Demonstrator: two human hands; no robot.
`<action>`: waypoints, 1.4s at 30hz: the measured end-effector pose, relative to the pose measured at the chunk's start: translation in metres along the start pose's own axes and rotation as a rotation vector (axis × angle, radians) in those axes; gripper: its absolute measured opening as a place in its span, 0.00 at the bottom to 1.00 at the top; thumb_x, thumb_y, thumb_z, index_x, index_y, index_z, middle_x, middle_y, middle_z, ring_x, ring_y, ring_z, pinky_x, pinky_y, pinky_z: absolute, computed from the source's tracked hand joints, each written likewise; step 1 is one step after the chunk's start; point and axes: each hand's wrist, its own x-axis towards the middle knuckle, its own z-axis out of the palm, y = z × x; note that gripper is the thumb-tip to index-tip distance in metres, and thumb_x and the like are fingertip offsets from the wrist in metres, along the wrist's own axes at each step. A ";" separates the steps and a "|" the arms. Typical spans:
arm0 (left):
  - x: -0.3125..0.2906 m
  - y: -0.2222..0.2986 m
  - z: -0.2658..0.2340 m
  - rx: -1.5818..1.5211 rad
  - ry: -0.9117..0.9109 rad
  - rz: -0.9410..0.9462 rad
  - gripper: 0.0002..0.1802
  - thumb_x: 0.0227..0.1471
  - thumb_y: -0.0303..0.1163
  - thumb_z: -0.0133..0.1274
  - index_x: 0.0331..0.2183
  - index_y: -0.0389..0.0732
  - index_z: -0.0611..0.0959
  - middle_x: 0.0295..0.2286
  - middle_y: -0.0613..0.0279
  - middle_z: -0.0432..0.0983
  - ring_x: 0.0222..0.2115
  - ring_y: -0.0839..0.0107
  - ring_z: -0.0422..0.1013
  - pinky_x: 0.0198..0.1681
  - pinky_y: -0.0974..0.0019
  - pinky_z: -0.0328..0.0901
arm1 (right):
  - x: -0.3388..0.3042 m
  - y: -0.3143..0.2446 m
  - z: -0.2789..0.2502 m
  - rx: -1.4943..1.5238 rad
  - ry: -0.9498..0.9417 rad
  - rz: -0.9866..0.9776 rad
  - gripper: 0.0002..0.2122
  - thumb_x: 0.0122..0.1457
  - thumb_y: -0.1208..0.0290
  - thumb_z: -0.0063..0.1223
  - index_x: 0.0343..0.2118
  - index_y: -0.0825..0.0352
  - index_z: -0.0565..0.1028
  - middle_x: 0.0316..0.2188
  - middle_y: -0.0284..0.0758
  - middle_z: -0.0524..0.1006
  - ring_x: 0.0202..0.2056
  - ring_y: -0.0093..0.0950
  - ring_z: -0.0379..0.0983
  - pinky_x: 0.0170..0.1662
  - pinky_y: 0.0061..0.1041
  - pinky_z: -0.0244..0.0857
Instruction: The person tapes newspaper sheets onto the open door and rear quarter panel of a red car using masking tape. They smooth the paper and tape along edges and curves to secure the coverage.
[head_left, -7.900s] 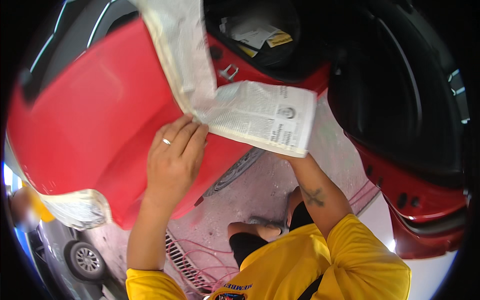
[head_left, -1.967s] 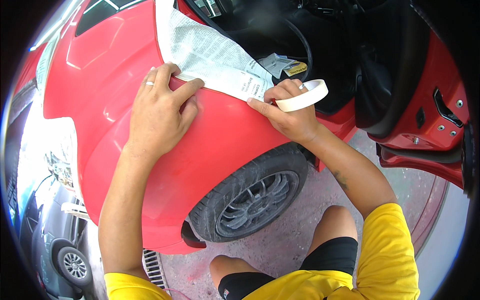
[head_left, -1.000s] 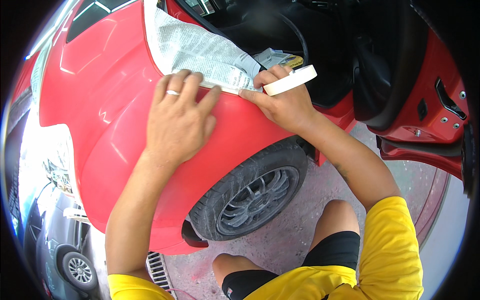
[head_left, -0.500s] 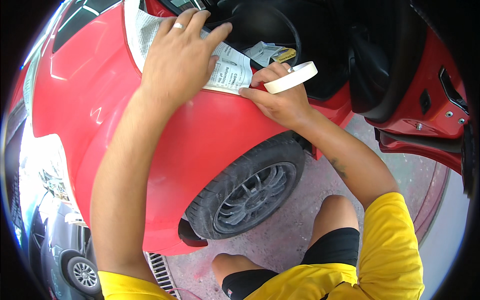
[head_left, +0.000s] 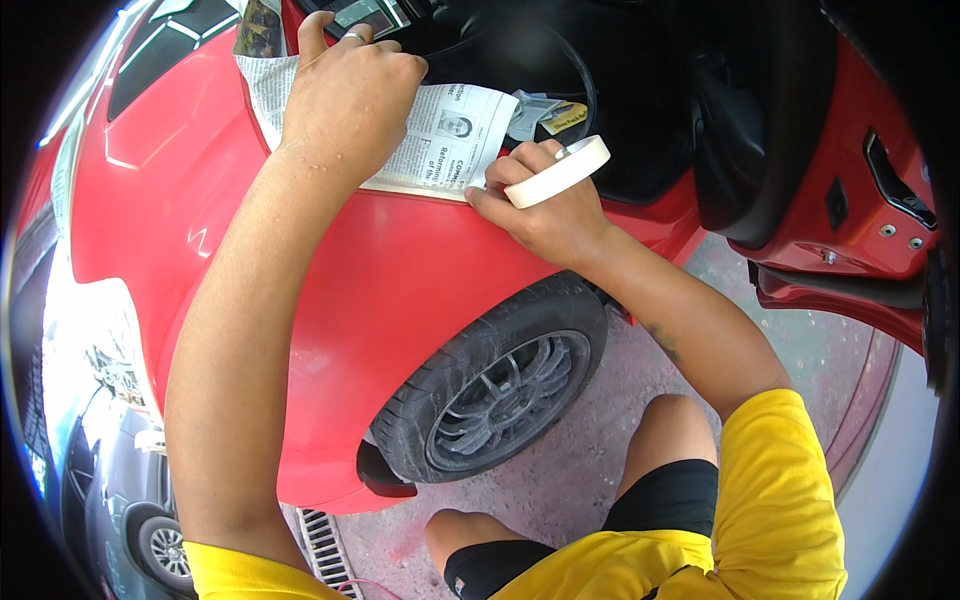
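Note:
A printed newspaper sheet (head_left: pixel 435 150) lies along the top of the red car's fender (head_left: pixel 420 240), beside the open door gap. My left hand (head_left: pixel 350 105) is over the sheet's upper part. Its fingers bend down around the paper, and the thumb and most fingertips are hidden. Around the fingers of my right hand (head_left: pixel 550 215) sits a cream roll of masking tape (head_left: pixel 560 180). The right thumb and fingertips are together at the sheet's lower right corner. A pale strip, perhaps tape, runs along the paper's lower edge.
The open red door (head_left: pixel 860 200) stands at the right. Inside the car are a steering wheel (head_left: pixel 590 70) and a pale packet with a yellow label (head_left: pixel 565 117). Below the fender are the front wheel (head_left: pixel 500 390) and a floor grate (head_left: pixel 325 545). A grey car (head_left: pixel 130 490) stands lower left.
The newspaper has shifted slightly left, showing more of its printed face. My left hand's spread fingers have curled in. My right hand has moved a little left and down with the tape roll.

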 end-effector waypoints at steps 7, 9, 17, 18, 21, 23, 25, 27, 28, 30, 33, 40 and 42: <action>-0.002 0.003 0.004 0.055 -0.099 -0.020 0.15 0.55 0.27 0.65 0.46 0.52 0.91 0.49 0.65 0.84 0.58 0.64 0.74 0.68 0.42 0.54 | -0.014 0.003 -0.007 0.013 -0.085 0.028 0.10 0.50 0.69 0.66 0.37 0.58 0.85 0.33 0.28 0.76 0.36 0.30 0.72 0.36 0.34 0.64; -0.004 0.002 0.007 0.072 -0.070 -0.008 0.15 0.56 0.27 0.64 0.45 0.53 0.91 0.47 0.69 0.84 0.58 0.66 0.74 0.69 0.40 0.53 | -0.020 0.003 -0.012 0.053 -0.113 0.097 0.10 0.51 0.67 0.66 0.37 0.59 0.84 0.33 0.31 0.76 0.36 0.32 0.72 0.38 0.37 0.66; -0.066 -0.001 -0.014 -0.352 0.365 0.125 0.18 0.50 0.27 0.65 0.46 0.45 0.88 0.43 0.58 0.79 0.51 0.57 0.74 0.58 0.51 0.64 | -0.017 -0.021 -0.022 0.169 -0.161 0.320 0.21 0.59 0.49 0.66 0.53 0.50 0.85 0.46 0.38 0.76 0.44 0.39 0.72 0.47 0.43 0.67; -0.089 0.001 -0.016 -0.435 0.230 0.107 0.20 0.50 0.28 0.66 0.47 0.42 0.88 0.44 0.56 0.79 0.50 0.55 0.73 0.55 0.51 0.66 | -0.023 -0.019 -0.023 0.215 -0.174 0.358 0.22 0.59 0.47 0.66 0.54 0.51 0.85 0.47 0.41 0.76 0.45 0.42 0.72 0.47 0.45 0.67; -0.123 0.022 -0.017 -0.519 0.052 0.086 0.25 0.49 0.34 0.67 0.49 0.37 0.85 0.47 0.52 0.78 0.51 0.52 0.73 0.55 0.49 0.67 | -0.025 -0.016 -0.022 0.191 -0.217 0.355 0.22 0.59 0.47 0.66 0.53 0.51 0.85 0.49 0.42 0.76 0.45 0.44 0.73 0.46 0.45 0.68; -0.130 0.044 -0.006 -0.554 -0.001 0.103 0.30 0.51 0.41 0.67 0.53 0.36 0.83 0.50 0.50 0.76 0.55 0.52 0.71 0.59 0.48 0.66 | -0.019 -0.027 -0.019 0.196 -0.189 0.374 0.21 0.59 0.49 0.66 0.53 0.54 0.85 0.50 0.45 0.77 0.48 0.48 0.73 0.46 0.48 0.69; -0.119 0.065 -0.002 -0.532 -0.018 0.128 0.34 0.56 0.49 0.62 0.52 0.30 0.82 0.51 0.51 0.75 0.55 0.54 0.70 0.64 0.49 0.62 | -0.016 -0.032 -0.017 0.208 -0.161 0.437 0.21 0.60 0.53 0.67 0.54 0.54 0.84 0.52 0.45 0.76 0.50 0.49 0.73 0.49 0.49 0.69; -0.108 0.074 0.001 -0.480 -0.034 0.156 0.35 0.60 0.54 0.59 0.53 0.30 0.82 0.52 0.50 0.76 0.57 0.56 0.69 0.67 0.50 0.60 | -0.020 -0.036 -0.023 0.244 -0.177 0.540 0.22 0.60 0.58 0.68 0.57 0.56 0.82 0.53 0.47 0.76 0.52 0.50 0.73 0.51 0.50 0.68; -0.112 0.069 0.005 -0.475 -0.016 0.144 0.37 0.59 0.54 0.59 0.55 0.30 0.81 0.52 0.51 0.76 0.57 0.56 0.69 0.67 0.50 0.60 | -0.026 -0.039 -0.026 0.273 -0.156 0.576 0.22 0.60 0.60 0.67 0.57 0.58 0.81 0.53 0.47 0.75 0.52 0.50 0.72 0.52 0.50 0.67; -0.117 0.058 0.008 -0.461 0.007 0.111 0.38 0.59 0.54 0.59 0.57 0.31 0.80 0.52 0.52 0.76 0.56 0.55 0.70 0.67 0.49 0.60 | -0.048 -0.049 -0.033 0.337 -0.131 0.647 0.22 0.61 0.65 0.66 0.58 0.63 0.80 0.52 0.48 0.75 0.52 0.50 0.72 0.53 0.48 0.67; -0.127 0.017 0.002 -0.409 0.004 0.050 0.36 0.59 0.53 0.60 0.57 0.34 0.81 0.51 0.52 0.76 0.55 0.55 0.70 0.67 0.49 0.60 | -0.081 -0.081 -0.053 0.457 -0.146 0.753 0.20 0.61 0.70 0.65 0.56 0.66 0.80 0.51 0.50 0.74 0.51 0.49 0.72 0.55 0.45 0.66; -0.147 0.006 -0.016 -0.467 0.258 -0.119 0.22 0.51 0.33 0.69 0.49 0.39 0.87 0.46 0.53 0.79 0.51 0.54 0.76 0.60 0.49 0.67 | -0.092 -0.118 -0.094 1.216 -0.055 1.171 0.46 0.65 0.75 0.55 0.77 0.72 0.36 0.28 0.33 0.79 0.30 0.22 0.73 0.44 0.23 0.68; -0.155 0.045 -0.033 -0.829 0.216 -0.193 0.18 0.49 0.28 0.70 0.44 0.39 0.89 0.44 0.53 0.81 0.49 0.55 0.78 0.55 0.52 0.71 | -0.081 -0.111 -0.101 1.333 -0.076 1.027 0.49 0.64 0.76 0.50 0.77 0.68 0.25 0.39 0.41 0.81 0.35 0.23 0.75 0.46 0.25 0.68</action>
